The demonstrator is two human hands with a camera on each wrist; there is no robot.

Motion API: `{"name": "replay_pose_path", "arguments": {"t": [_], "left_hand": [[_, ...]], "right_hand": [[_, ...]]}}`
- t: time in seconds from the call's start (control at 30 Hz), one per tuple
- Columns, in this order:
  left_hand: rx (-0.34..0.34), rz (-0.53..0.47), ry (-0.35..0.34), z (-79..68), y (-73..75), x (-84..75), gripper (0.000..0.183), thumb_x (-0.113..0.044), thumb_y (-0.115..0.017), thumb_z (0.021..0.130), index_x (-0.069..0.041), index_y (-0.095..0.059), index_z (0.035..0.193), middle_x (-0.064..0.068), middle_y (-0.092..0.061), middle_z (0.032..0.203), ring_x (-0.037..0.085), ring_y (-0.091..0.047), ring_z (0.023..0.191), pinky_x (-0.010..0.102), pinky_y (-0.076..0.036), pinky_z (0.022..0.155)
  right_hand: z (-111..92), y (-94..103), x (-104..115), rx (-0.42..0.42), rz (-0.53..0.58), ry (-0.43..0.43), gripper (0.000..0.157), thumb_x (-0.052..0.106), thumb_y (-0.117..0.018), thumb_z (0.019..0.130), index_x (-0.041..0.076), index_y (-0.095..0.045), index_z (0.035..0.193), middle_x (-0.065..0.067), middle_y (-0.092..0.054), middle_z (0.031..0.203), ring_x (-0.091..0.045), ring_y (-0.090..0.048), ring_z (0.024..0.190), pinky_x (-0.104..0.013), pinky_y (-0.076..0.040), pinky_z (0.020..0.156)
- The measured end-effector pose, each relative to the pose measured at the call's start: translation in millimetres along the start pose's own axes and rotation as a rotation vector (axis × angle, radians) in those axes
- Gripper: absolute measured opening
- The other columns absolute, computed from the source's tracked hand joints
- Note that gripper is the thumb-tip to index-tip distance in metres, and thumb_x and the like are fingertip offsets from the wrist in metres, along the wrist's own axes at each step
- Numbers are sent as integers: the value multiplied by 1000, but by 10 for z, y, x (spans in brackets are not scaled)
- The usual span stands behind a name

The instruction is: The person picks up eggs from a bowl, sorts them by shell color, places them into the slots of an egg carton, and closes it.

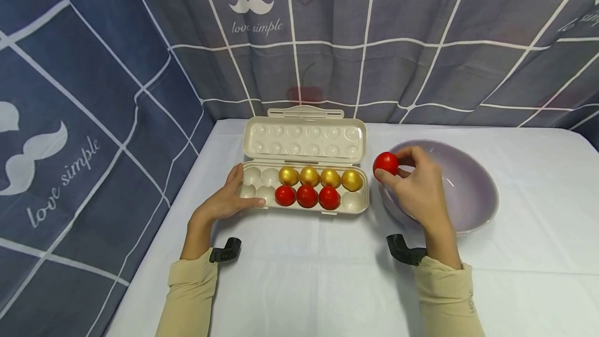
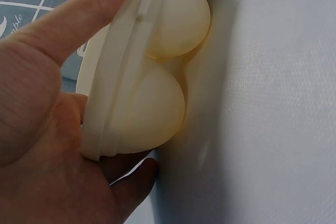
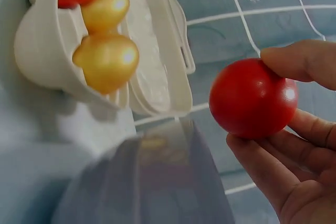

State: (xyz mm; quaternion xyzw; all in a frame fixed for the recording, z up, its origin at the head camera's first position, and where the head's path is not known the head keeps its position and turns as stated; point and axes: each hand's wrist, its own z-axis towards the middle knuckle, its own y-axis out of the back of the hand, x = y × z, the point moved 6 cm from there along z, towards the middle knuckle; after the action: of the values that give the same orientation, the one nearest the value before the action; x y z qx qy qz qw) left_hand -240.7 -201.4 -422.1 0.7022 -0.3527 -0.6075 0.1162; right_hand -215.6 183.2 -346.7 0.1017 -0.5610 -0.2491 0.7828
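An egg carton point(image 1: 357, 204) lies with its lid point(image 1: 304, 139) folded back on the white table. Its back row holds several gold eggs point(image 1: 309, 176); three red eggs point(image 1: 307, 196) sit in the front row. The front row's right-end cup point(image 1: 351, 202) and the cups at the left are bare. My left hand point(image 1: 226, 199) grips the carton's left end, thumb along the front rim and fingers round the end, as the left wrist view shows. Between thumb and fingertips my right hand point(image 1: 418, 183) pinches another red egg point(image 3: 253, 98), held above the left rim of a purple bowl point(image 1: 472, 191).
The bowl stands right of the carton, a short gap between them. Behind the table hangs a grey checked curtain point(image 1: 402, 66), which continues down the left side. A black wrist mount point(image 1: 404, 251) sits on each forearm near the sleeve cuff.
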Motion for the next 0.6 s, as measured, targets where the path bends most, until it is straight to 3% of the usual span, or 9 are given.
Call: {"name": "replay_pose_path", "arguments": {"t": [0.27, 0.6], "left_hand": [[2, 3, 7, 10, 1, 21, 118, -34, -78, 83, 3, 9, 154, 21, 17, 161, 38, 14, 147, 60, 2, 114], [-5, 7, -4, 17, 11, 6, 119, -34, -78, 83, 4, 8, 154, 21, 16, 161, 38, 13, 147, 61, 1, 114]], "right_hand": [[-27, -198, 105, 76, 18, 27, 38, 3, -78, 80, -5, -59, 112, -15, -64, 104, -26, -62, 98, -40, -55, 83], [-71, -448, 192, 192, -49, 105, 32, 2, -82, 77, -3, -65, 104, -13, -63, 98, -28, -60, 91, -46, -54, 84]]}}
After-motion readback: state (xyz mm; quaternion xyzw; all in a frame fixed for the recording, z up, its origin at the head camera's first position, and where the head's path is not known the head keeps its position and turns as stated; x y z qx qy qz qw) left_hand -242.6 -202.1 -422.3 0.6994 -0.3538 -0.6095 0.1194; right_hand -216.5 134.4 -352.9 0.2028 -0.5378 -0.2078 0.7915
